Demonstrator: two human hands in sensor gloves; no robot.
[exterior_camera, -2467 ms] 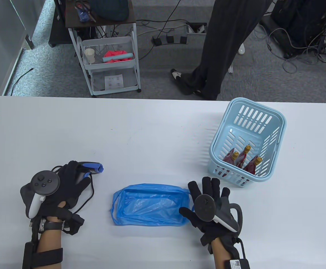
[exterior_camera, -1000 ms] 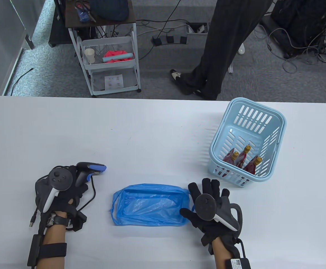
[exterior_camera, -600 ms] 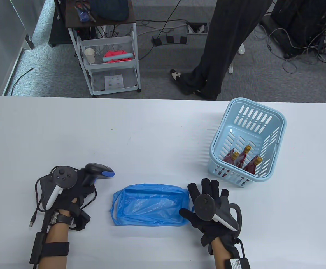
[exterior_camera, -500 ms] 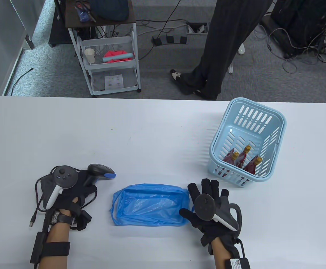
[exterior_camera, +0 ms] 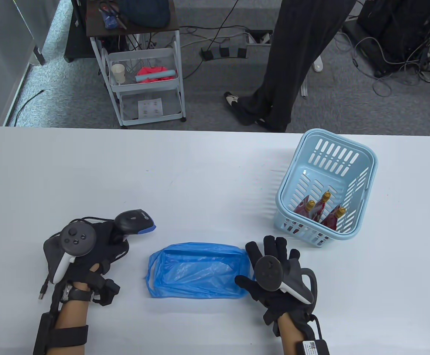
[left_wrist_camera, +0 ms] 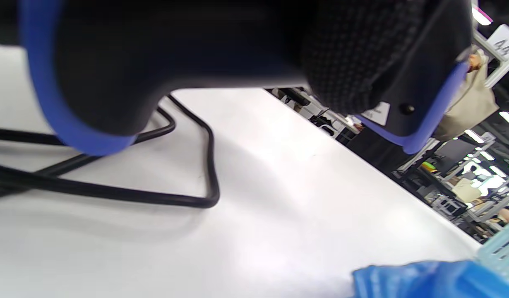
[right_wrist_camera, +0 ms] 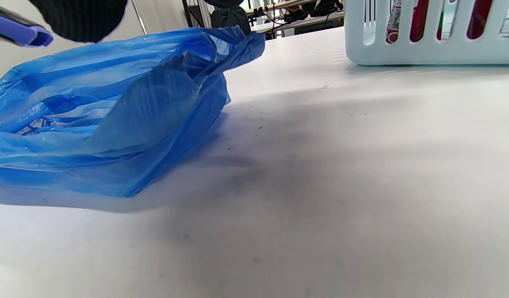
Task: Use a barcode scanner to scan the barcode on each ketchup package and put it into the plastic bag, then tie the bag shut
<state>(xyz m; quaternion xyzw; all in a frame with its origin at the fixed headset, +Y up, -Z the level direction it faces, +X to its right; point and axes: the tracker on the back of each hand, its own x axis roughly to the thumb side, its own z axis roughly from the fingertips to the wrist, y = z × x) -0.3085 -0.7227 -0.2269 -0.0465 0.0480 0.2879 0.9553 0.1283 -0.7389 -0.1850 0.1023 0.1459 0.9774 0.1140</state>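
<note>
Blue plastic bag (exterior_camera: 198,273) lies flattened on the white table (exterior_camera: 200,173) near its front edge, between the two gloved hands; in the right wrist view its crumpled film (right_wrist_camera: 109,111) rises slightly off the surface. Left hand (exterior_camera: 89,251), left of the bag, has its grip clenched round the handle of a black barcode scanner (exterior_camera: 133,222) with blue trim, whose head points toward the bag; the left wrist view shows a gloved finger (left_wrist_camera: 362,62) wrapped over the scanner body (left_wrist_camera: 155,62), with the black cable (left_wrist_camera: 114,194) looped on the table below. Right hand (exterior_camera: 274,277) lies at the bag's right edge with its grip released, fingers spread and straight, the thumb at the bag's corner; whether it touches the film cannot be told. Pale blue slotted basket (exterior_camera: 326,192) stands near the right rear of the table, just beyond the right hand, and holds three red ketchup packages (exterior_camera: 320,210) with gold caps, upright against its near wall. Beyond the table a standing person's dark trouser legs (exterior_camera: 292,63) and a white trolley (exterior_camera: 144,81) appear.
</note>
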